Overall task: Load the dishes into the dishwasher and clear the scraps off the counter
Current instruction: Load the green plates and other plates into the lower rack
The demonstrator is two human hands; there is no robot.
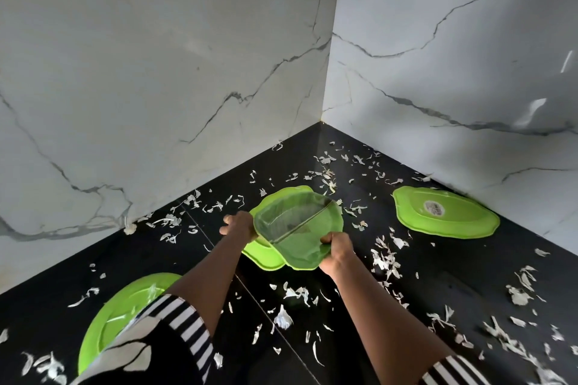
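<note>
Both left hand (238, 224) and right hand (338, 252) grip a dish (294, 223), half-hiding a plate (264, 256).

A single head-worn view looks forward and down, close above a black counter (450, 262). It faces the marble wall corner (328, 72).

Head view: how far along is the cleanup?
Nothing looks done. The left hand and right hand grip a clear divided dish above a green scalloped plate. Remaining: a green plate near the wall, a green plate under the left sleeve, white peel scraps across the black counter.
</note>
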